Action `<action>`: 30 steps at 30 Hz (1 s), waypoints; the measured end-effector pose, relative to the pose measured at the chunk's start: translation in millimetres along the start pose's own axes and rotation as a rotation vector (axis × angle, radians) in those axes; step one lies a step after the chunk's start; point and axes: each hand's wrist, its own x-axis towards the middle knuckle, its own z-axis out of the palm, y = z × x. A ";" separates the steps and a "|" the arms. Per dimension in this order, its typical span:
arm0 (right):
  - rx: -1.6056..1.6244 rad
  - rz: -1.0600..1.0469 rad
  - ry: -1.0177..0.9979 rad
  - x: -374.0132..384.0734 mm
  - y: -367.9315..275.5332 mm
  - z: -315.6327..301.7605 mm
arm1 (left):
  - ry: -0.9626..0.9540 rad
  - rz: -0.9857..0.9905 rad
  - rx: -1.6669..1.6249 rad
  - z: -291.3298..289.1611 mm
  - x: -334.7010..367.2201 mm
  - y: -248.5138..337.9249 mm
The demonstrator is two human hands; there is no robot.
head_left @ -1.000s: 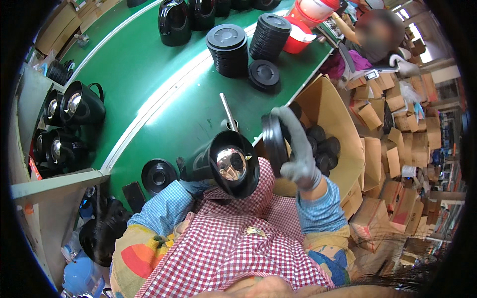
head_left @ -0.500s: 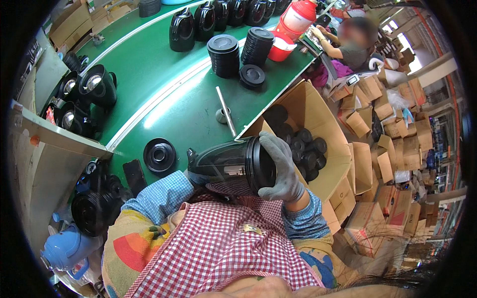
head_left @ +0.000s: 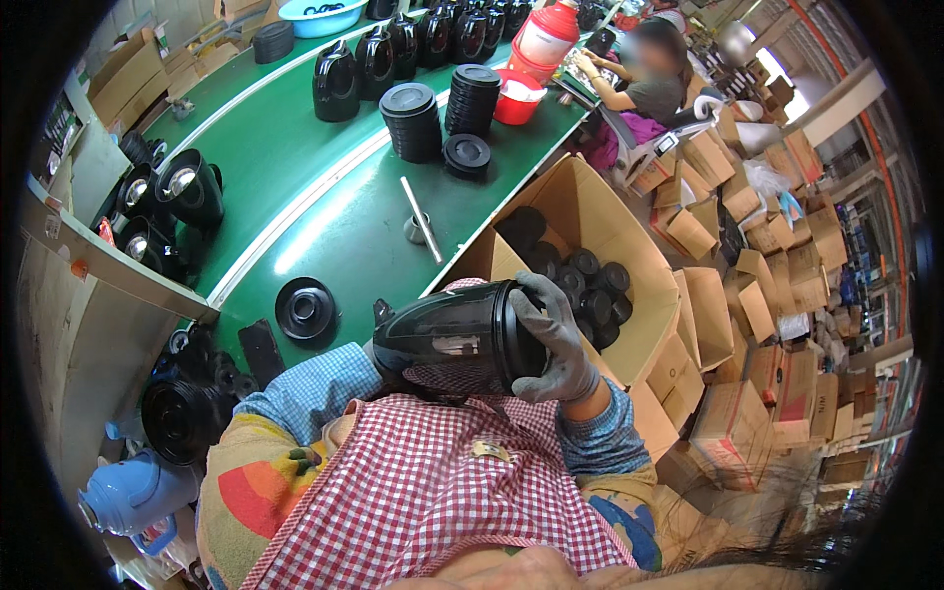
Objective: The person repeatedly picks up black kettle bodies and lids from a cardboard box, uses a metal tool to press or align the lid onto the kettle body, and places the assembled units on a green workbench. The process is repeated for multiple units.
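Note:
A glossy black jug body (head_left: pixel 442 336) lies on its side in front of my apron, its small spout pointing left. My right hand (head_left: pixel 558 344), in a grey glove, is closed round the ribbed black ring at the jug's right end, thumb below and fingers above. My left hand (head_left: pixel 370 354) reaches the jug's far left side. Only a sliver of it shows past the blue checked sleeve, and its fingers are hidden behind the jug. On the green table beyond lie a round black stepped part (head_left: pixel 306 311) and a metal rod (head_left: pixel 421 218) leaning on a small metal base.
Stacked black lids (head_left: pixel 410 123) and a row of black jugs (head_left: pixel 336 84) stand farther back. An open carton (head_left: pixel 644 324) of black round parts is at the right. Jugs with silvery insides (head_left: pixel 187 192) stand left. A co-worker (head_left: pixel 654 79) sits at far right.
The head view has shifted, so the table and carton appear farther left. The jug has turned slightly, showing more of its side. My right fingers have shifted a little on its end.

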 end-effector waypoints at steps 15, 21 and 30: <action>-0.018 0.001 0.019 -26.5 -12.6 -15.8 | -0.032 -0.060 -0.212 -5.0 -13.2 -22.6; 0.139 0.106 0.030 -39.4 -7.7 -8.6 | 0.079 0.071 -0.157 -26.5 -16.4 -46.5; 0.227 0.154 0.093 -59.8 -9.3 -3.7 | 0.121 -0.047 0.016 -21.7 -28.7 -14.3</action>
